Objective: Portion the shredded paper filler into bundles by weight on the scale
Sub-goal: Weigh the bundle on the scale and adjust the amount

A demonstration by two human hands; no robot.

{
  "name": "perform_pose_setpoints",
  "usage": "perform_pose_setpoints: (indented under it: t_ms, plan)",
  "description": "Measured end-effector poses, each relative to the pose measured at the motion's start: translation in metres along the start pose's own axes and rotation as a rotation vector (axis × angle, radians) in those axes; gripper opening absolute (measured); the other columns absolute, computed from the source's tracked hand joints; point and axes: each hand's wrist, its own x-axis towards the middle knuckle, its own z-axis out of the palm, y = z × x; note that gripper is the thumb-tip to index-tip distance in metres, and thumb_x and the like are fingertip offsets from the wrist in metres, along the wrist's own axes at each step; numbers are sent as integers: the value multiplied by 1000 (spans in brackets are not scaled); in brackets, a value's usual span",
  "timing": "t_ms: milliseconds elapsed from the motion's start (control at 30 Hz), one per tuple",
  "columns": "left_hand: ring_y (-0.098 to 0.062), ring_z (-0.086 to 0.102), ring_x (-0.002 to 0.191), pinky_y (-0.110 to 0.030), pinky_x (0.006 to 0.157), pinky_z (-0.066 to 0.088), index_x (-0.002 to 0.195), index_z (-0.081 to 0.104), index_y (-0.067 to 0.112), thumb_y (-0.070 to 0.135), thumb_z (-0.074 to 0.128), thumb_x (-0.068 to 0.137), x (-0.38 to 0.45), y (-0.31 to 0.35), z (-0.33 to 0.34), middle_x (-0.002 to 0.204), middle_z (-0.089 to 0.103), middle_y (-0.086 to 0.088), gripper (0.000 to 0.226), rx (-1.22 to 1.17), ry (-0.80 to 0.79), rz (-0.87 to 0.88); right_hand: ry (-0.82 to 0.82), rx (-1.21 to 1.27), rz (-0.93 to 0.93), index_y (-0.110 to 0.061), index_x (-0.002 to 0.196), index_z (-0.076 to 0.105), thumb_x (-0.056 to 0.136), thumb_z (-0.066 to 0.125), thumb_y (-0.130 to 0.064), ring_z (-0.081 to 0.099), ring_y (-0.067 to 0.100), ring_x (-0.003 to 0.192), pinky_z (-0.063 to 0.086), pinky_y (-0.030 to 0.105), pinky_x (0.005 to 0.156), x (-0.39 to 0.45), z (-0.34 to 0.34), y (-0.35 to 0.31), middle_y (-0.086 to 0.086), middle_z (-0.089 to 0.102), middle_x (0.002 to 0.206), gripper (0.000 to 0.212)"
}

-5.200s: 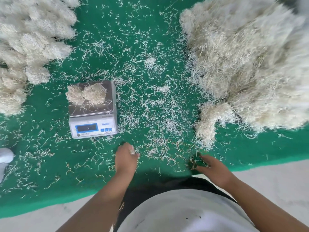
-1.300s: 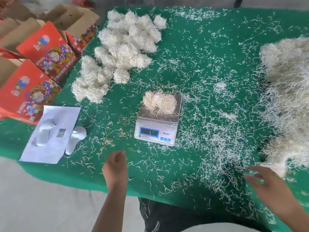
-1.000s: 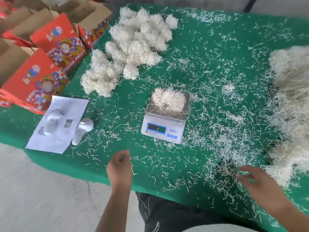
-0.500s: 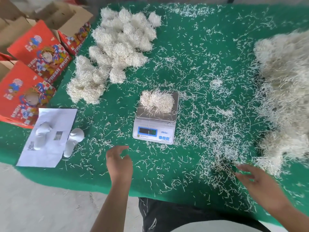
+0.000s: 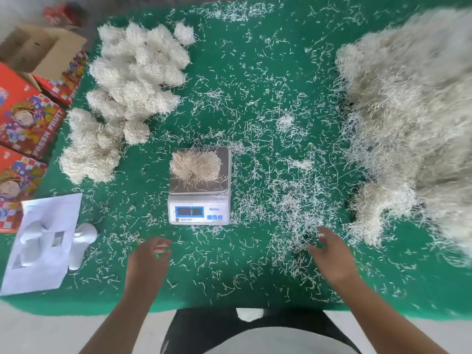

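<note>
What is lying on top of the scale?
A clump of shredded paper sits on the scale platform, toward its far left. The platform under the clump is covered; the display digits are unreadable.

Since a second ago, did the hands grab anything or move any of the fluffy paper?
No grabbing. The left hand stays low in front of the scale, fingers curled and empty. The right hand crept a little toward the scattered shreds, fingers spread. The clump on the scale, the finished bundles and the big loose pile stayed put; mostly the camera shifted.
</note>
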Motion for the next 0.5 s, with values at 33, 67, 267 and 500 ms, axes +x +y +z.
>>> perform_pose_setpoints:
  t_ms: [33, 67, 267, 500]
  plan:
    - [-18, 72, 96, -32, 85, 50, 97, 74, 26, 0, 70, 89, -6, 0, 2, 96, 76, 6, 28, 3, -9, 6, -2, -24, -5, -32, 159, 36, 96, 75, -35, 68, 16, 99, 62, 42, 88, 7, 4, -6, 8, 54, 149, 74]
    - [-19, 72, 96, -33, 88, 51, 97, 75, 26, -1, 70, 89, -12, 1, 3, 97, 77, 5, 28, 17, -15, 14, -3, -44, -14, -36, 160, 31, 94, 76, -39, 65, 22, 116, 57, 49, 101, 15, 8, -13, 9, 48, 154, 80]
    - [-19, 70, 91, -34, 87, 48, 93, 77, 24, 3, 71, 90, -34, 9, 0, 91, 77, 7, 22, 88, -92, 33, 0, -136, -82, -41, 158, 25, 95, 74, -37, 71, 22, 101, 64, 43, 80, 55, 33, -45, 10, 42, 158, 81]
    - [-12, 68, 80, -32, 82, 44, 89, 76, 23, 1, 74, 89, -34, -8, -27, 88, 75, 8, 22, 76, -85, 38, 96, -175, -74, -35, 148, 40, 100, 68, -33, 71, 24, 97, 66, 41, 72, 89, 38, -60, 8, 55, 141, 55]
